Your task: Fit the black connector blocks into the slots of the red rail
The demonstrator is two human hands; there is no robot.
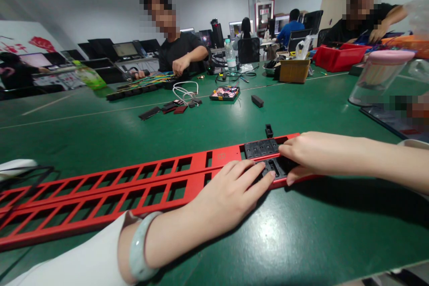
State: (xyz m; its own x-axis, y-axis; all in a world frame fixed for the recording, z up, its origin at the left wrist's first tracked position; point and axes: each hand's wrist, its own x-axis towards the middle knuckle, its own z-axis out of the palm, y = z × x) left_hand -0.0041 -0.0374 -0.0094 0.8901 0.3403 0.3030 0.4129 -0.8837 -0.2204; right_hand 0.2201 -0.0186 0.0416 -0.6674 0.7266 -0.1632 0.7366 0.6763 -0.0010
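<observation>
A long red slotted frame [197,166], with two rows of rectangular openings, lies across the green table. Black socket modules [261,148] fill openings towards its right end. My left hand [231,187] rests over the near row, fingers stretched out and fingertips touching the modules there. At the right end, my right hand [303,154] is closed, thumb on the near side and fingers across the top, around a black socket module [284,165] in the near row. The hand hides part of that module and the frame's end. One loose black module [269,131] stands just behind the frame.
Beyond the frame lie a black block [257,101], a small parts tray [224,93] and dark flat pieces with a white cable [184,94]. A lidded clear jar [378,78] stands at right. Black cables [27,178] cross the frame's left end. Co-workers sit across the table.
</observation>
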